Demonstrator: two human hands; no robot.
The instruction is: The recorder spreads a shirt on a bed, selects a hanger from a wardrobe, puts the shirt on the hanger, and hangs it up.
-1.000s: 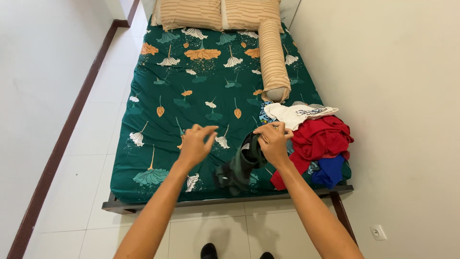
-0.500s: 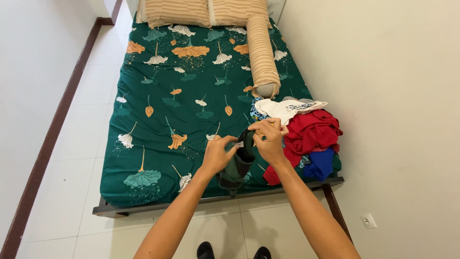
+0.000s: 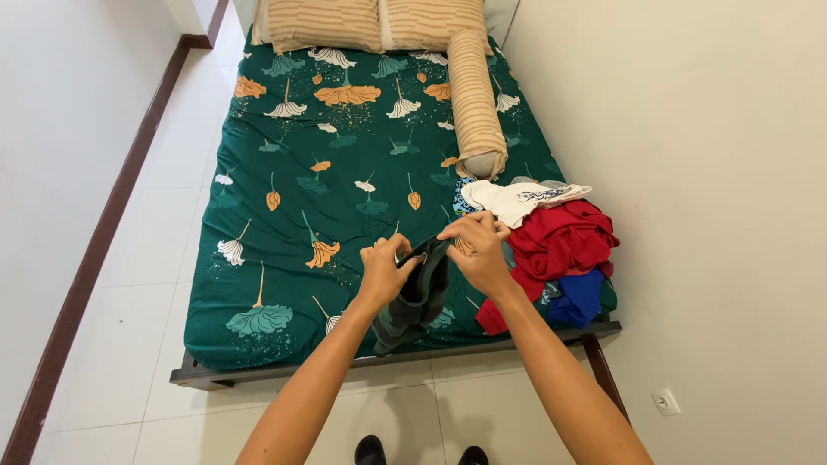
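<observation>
Head view: dark green garment [image 3: 416,297] hangs between both hands [image 3: 431,256].

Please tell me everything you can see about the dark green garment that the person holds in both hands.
The dark green garment is soft cloth, almost black in its folds. It hangs crumpled from its top edge, which the left hand and the right hand pinch on either side. Its lower end droops over the foot of the bed, beside the pile of clothes. Its kind cannot be told.

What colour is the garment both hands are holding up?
Dark green garment, pinched between left hand and right hand, head view.
</observation>
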